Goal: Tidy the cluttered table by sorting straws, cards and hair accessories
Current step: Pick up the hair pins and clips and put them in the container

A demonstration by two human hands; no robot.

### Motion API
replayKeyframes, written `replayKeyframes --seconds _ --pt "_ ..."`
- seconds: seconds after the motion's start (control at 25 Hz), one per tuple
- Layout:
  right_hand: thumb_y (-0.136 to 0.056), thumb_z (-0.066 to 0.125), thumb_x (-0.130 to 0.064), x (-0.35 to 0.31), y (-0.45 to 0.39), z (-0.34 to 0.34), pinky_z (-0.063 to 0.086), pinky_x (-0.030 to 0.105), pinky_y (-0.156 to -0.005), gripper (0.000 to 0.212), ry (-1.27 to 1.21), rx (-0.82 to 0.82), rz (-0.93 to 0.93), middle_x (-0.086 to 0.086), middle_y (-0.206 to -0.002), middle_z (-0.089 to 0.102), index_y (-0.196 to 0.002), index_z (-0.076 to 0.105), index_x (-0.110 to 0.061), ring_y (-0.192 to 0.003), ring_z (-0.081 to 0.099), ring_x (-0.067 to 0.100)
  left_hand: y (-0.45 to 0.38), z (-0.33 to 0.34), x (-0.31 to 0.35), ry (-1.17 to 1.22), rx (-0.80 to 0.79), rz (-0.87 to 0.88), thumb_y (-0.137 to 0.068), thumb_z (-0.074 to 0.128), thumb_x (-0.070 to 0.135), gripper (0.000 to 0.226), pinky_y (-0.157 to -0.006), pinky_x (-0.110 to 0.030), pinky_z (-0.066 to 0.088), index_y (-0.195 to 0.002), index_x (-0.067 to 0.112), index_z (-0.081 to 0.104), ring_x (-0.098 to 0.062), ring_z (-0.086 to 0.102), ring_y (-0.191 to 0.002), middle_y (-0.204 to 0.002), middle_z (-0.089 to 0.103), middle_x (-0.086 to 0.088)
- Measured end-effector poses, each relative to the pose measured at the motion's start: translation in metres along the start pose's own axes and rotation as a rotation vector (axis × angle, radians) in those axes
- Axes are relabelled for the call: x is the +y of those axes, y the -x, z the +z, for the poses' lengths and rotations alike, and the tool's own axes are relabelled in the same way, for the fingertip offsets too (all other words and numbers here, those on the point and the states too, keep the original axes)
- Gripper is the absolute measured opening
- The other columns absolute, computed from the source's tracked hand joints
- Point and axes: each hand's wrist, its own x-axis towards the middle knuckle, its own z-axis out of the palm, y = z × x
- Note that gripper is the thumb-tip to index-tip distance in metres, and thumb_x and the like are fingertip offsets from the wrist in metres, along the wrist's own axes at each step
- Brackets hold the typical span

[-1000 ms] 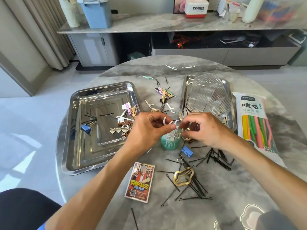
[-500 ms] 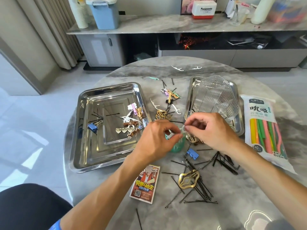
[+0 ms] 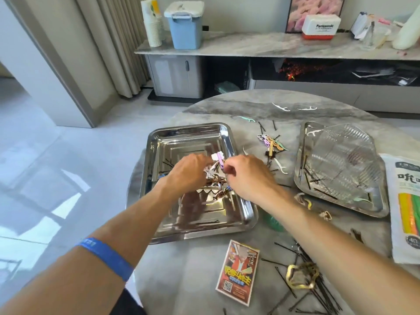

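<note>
Marble-topped round table (image 3: 204, 264), two steel trays and scattered clutter are seen from above.

Both hands are held over the left tray (image 3: 156, 178), where hair clips (image 3: 216, 176) are heaped. The left hand (image 3: 188, 176) and right hand (image 3: 245, 176) are curled among the clips, though what is pinched cannot be told through the blur. A straw packet (image 3: 406, 201) lies at right, a card pack (image 3: 238, 271) nearer.

Home living room: curtains (image 3: 109, 42), sideboard (image 3: 272, 46)

"Panasonic" on white-and-red box (image 3: 321, 26) on shelf; "40" on straw pack (image 3: 406, 210); QR code on card pack (image 3: 238, 272), its yellow lettering unreadable
</note>
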Motion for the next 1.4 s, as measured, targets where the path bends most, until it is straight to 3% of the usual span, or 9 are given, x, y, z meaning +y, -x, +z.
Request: replayKeyframes --seconds 0.12,0.28,0.48,0.68,0.8,0.88,1.04,1.2,1.4 --pt "-0.084 0.061 -0.002 -0.008 -0.016 0.034 0.050 0.034 -0.068 0.015 0.114 0.001 0.102 0.008 -0.090 0.067 -0.081 0.054 -0.016 -0.084 0.064 0.028 -0.003 0.012 -0.009 0.022 0.023 0.051 -0.087 0.060 -0.002 0.031 -0.081 -0.028 0.057 -0.112 0.012 0.070 -0.021 0.070 -0.093 -0.107 0.070 -0.005" --pt "-0.085 0.055 0.004 -0.010 -0.024 0.056 0.051 0.037 -0.074 0.022 0.200 -0.004 0.136 0.009 -0.101 0.067 -0.098 0.064 -0.011 -0.093 0.066 0.029 -0.002 0.018 -0.020 0.141 0.078 0.040 -0.088 0.066 0.007 0.018 -0.078 -0.033 0.058 -0.102 0.012 0.074 -0.022 0.069 -0.084 -0.099 0.073 -0.006" --pt "-0.085 0.058 0.003 -0.011 -0.027 0.048 0.054 0.043 -0.079 0.017 0.209 -0.064 0.181 0.007 -0.094 0.066 -0.089 0.064 -0.012 -0.086 0.064 0.029 0.004 0.019 -0.029 0.224 0.045 0.018 -0.089 0.070 0.015 0.016 -0.080 -0.037 0.057 -0.104 0.011 0.071 -0.022 0.069 -0.084 -0.097 0.073 -0.006" --pt "-0.084 0.074 -0.011 -0.003 -0.017 0.038 0.044 0.030 -0.063 0.015 0.220 -0.054 0.207 0.000 -0.084 0.062 -0.082 0.061 -0.018 -0.074 0.058 0.022 0.008 0.012 -0.036 0.296 -0.012 -0.047 -0.092 0.066 0.013 0.013 -0.071 -0.032 0.059 -0.101 0.010 0.074 -0.014 0.067 -0.071 -0.083 0.072 -0.001" --pt "-0.073 0.086 -0.031 0.005 -0.015 0.028 0.042 0.029 -0.061 0.031 0.073 -0.087 0.257 -0.003 -0.078 0.062 -0.069 0.057 -0.022 -0.073 0.059 0.020 0.009 0.004 -0.036 0.373 -0.002 -0.155 -0.092 0.061 0.010 0.012 -0.063 -0.026 0.058 -0.093 0.014 0.073 -0.010 0.068 -0.069 -0.084 0.073 0.000" --pt "-0.070 0.088 -0.037 0.008 -0.015 0.024 0.041 0.027 -0.056 0.033 -0.008 -0.101 0.294 -0.005 -0.075 0.062 -0.070 0.060 -0.020 -0.070 0.060 0.018 0.009 -0.002 -0.033 0.547 -0.011 -0.274 -0.092 0.059 0.008 0.014 -0.064 -0.036 0.062 -0.087 0.016 0.069 -0.018 0.071 -0.069 -0.082 0.074 -0.005" --pt "-0.080 0.082 -0.032 0.006 -0.010 0.020 0.045 0.025 -0.038 0.030 -0.502 -0.084 0.453 0.005 -0.057 0.064 -0.078 0.065 -0.006 -0.042 0.057 0.015 0.007 -0.011 -0.024 0.841 0.026 -0.420 -0.088 0.068 0.012 0.010 -0.067 -0.030 0.054 -0.081 0.019 0.070 -0.014 0.062 -0.065 -0.080 0.071 -0.007" --pt "-0.095 0.066 -0.021 -0.004 -0.011 0.015 0.058 0.031 -0.047 0.017 -1.049 -0.003 0.474 0.011 -0.070 0.068 -0.087 0.073 -0.007 -0.050 0.064 0.019 0.008 -0.015 -0.011 1.084 -0.057 -0.367 -0.086 0.072 0.007 0.005 -0.065 -0.025 0.052 -0.091 0.009 0.073 -0.013 0.062 -0.069 -0.081 0.071 -0.007" --pt "-0.088 0.073 -0.014 -0.009 -0.015 0.021 0.058 0.030 -0.049 0.016 -1.109 0.100 0.454 0.007 -0.072 0.070 -0.098 0.065 -0.005 -0.052 0.064 0.019 0.009 -0.018 -0.009 1.187 -0.077 -0.241 -0.087 0.072 0.007 0.008 -0.067 -0.023 0.049 -0.093 0.011 0.075 -0.008 0.059 -0.069 -0.079 0.069 0.000"
